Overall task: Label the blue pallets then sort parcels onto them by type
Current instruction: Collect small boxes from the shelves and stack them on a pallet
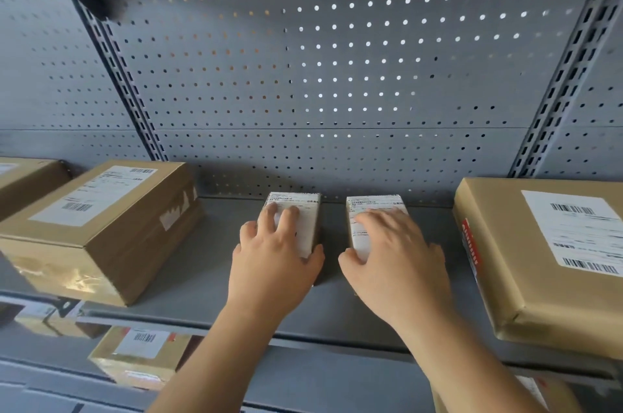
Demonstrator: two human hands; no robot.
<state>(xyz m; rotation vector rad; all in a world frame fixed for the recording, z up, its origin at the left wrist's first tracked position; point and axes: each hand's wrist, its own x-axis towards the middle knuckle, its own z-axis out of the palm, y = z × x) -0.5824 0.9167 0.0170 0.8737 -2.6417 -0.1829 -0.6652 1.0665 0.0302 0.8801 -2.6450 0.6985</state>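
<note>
Picking stage, by judgement; sorting far from finished. Two small parcels down on the grey metal shelf, side by side but apart, at 6 o'clock of the perforated back panel. Left hand laid over the left small parcel, fingers bent across the white label, thumb hooked at the near right corner: a clasp, not yet a lift as far as can be told. Right hand likewise on the right small parcel, fingers spread over the top, thumb against the near left edge. At 9 o'clock of the hands, a large brown carton with shipping label, and a second carton beyond it at the frame edge. At 3 o'clock, a flat kraft-wrapped parcel with barcode labels. At 7 o'clock, on the shelf below, another labelled box. No blue pallets in view, so no telling whether labelled. Judged left to do: carry off this pair, set down by type, then back for the cartons and the flat parcel, with at least six parcels on the shelving unsorted. Small pair probably the same type, going by matching size; label print too small to read.
</note>
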